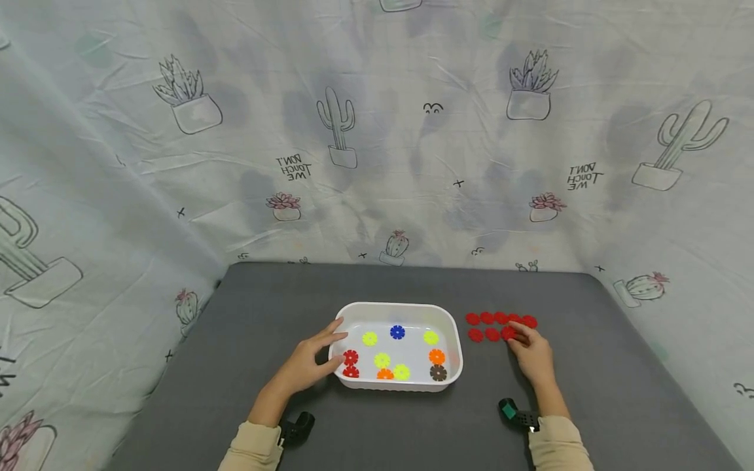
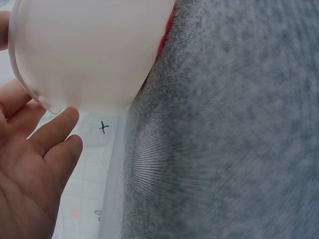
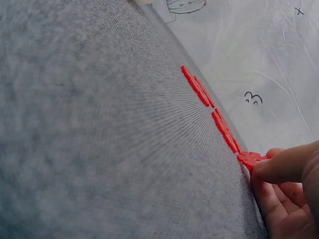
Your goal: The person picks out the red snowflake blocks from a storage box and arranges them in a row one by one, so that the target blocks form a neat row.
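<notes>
A white plastic basin [image 1: 397, 386] stands on the grey table, holding several notched plastic discs in red, yellow-green, blue, orange and dark brown. My left hand [image 1: 309, 360] rests on its left rim with the fingers spread and fairly straight; from the left wrist view, fingers touch the basin's outer edge [image 2: 75, 59]. To the right of the basin, my right hand [image 1: 533, 356] pinches a red notched disc [image 3: 250, 159] between thumb and fingers, at the end of the nearer row. Other red discs [image 1: 486, 318] lie flat in two rows beside it.
The grey table [image 1: 406, 432] ends at a white cloth backdrop [image 1: 400, 196] printed with potted plants, which also hangs at both sides. A black wrist camera [image 1: 297, 428] sits on the left wrist, another [image 1: 518, 415] on the right.
</notes>
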Demonstrator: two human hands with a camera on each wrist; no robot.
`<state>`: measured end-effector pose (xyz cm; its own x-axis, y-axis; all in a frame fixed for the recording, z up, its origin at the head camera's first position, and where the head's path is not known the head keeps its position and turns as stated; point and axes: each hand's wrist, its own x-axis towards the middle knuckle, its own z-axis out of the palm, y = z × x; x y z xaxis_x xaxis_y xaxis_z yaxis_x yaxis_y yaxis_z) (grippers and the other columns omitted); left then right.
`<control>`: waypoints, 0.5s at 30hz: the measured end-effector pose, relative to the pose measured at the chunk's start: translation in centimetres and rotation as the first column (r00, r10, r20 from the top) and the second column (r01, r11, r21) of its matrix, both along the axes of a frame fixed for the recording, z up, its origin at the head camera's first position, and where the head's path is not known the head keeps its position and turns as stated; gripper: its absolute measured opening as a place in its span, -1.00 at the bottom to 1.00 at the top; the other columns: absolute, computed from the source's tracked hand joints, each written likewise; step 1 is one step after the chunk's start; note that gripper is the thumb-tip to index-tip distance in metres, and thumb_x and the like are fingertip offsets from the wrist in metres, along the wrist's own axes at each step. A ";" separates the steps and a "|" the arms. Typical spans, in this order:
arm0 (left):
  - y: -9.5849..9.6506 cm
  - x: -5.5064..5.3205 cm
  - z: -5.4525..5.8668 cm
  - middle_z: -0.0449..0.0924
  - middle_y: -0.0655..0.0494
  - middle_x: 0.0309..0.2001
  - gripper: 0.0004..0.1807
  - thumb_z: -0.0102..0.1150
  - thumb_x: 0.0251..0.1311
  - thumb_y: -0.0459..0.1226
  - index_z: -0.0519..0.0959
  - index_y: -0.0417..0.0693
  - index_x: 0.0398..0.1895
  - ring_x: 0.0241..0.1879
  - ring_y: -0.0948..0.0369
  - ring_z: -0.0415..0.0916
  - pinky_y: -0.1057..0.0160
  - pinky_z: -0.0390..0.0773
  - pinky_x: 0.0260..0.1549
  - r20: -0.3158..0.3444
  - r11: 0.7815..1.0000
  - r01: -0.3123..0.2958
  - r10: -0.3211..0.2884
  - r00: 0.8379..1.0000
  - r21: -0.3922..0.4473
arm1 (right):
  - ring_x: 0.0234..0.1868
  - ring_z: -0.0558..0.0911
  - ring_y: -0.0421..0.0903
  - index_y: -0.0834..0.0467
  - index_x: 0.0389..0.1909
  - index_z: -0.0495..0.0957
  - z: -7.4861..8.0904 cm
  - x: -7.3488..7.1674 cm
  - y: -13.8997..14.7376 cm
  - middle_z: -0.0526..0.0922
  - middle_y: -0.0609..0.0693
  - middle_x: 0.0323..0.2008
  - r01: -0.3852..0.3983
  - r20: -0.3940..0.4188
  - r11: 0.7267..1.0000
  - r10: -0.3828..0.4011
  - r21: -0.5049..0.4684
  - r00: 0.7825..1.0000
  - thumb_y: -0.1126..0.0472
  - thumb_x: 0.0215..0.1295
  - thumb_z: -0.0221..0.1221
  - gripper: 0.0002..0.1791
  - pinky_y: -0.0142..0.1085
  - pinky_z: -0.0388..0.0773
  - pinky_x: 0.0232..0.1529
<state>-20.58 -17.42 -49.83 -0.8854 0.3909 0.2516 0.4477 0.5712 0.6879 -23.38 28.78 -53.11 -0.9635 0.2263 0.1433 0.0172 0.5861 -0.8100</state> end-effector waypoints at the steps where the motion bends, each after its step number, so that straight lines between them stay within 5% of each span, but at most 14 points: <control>1: 0.0 0.0 0.0 0.19 0.09 0.43 -0.45 0.22 0.16 -0.11 0.49 -0.10 0.22 0.37 0.01 0.20 -0.20 0.29 0.21 0.001 1.000 -0.001 0.001 1.000 -0.002 | -0.07 0.59 -0.21 0.24 0.18 0.48 0.0 0.0 0.0 0.56 0.30 0.07 0.003 0.010 1.000 -0.003 0.009 1.000 0.32 0.28 0.16 -0.57 -0.73 0.38 -0.27; 15: 0.1 0.0 0.0 0.20 0.09 0.42 -0.46 0.20 0.16 -0.12 0.48 -0.10 0.22 0.37 -0.01 0.21 -0.20 0.29 0.20 0.009 1.000 -0.007 0.007 1.000 -0.004 | 0.13 0.52 0.22 0.31 0.20 0.44 -0.2 -0.1 -0.2 0.46 0.29 0.17 0.030 -0.022 0.999 -0.029 0.025 0.999 0.39 0.23 0.16 -0.53 -0.90 0.15 -0.23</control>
<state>-20.58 -17.36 -49.83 -0.8904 0.3854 0.2423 0.4375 0.5772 0.6895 -23.49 28.55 -53.28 -0.9532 0.2504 0.1697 0.0176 0.6060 -0.7953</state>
